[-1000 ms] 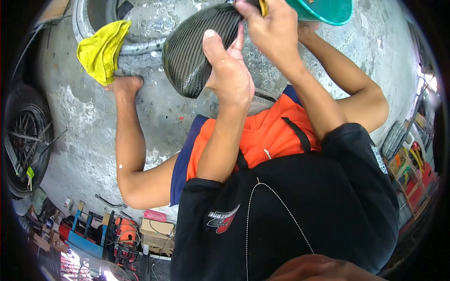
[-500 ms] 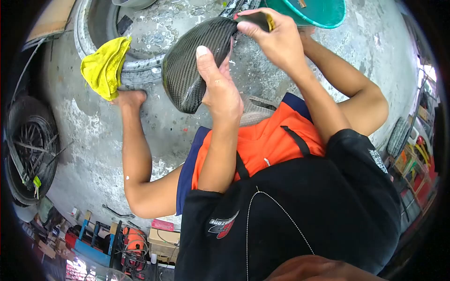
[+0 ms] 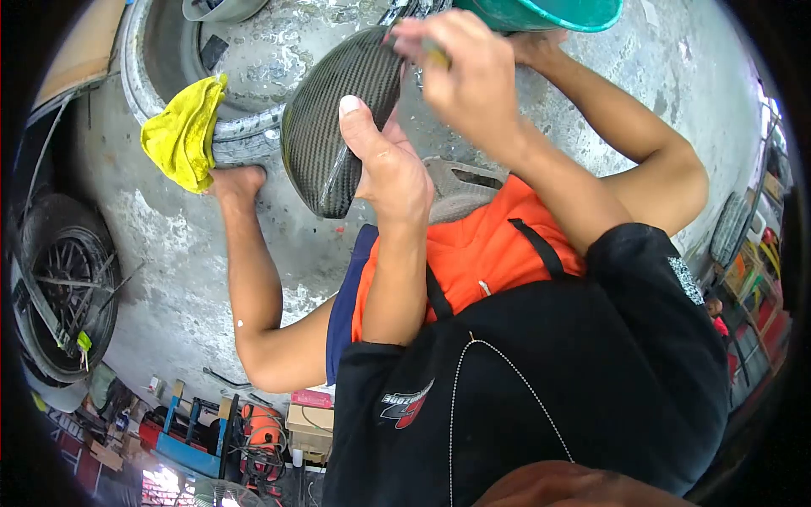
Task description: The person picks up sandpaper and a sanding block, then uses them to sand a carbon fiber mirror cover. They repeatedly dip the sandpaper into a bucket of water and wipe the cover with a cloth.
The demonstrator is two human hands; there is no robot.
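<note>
1. The left hand (image 3: 393, 169) was clamped on a dark carbon-weave shell (image 3: 325, 127), thumb flat on its glossy face, fingers mostly hidden behind the edge.
2. The right hand (image 3: 473, 76), blurred, had its fingers closed around a small yellow item (image 3: 440, 57), close by the shell's upper end; I cannot tell whether they touched.
3. The shell was up off the floor, beyond the orange shorts (image 3: 473, 241). Its long axis slanted from lower left to upper right, the far end pointing away from the body; its bulging face turned left and upward.
4. On the black shirt (image 3: 532, 372), a red-and-grey logo (image 3: 405, 406) carried lettering ending in "ZONE". White sleeve print (image 3: 686, 281) was too small to read.
5. Farther out, a yellow cloth (image 3: 180, 135) overlapped a tire (image 3: 249, 139) lying flat, and a teal basin (image 3: 557, 15) stood at upper right.
</note>
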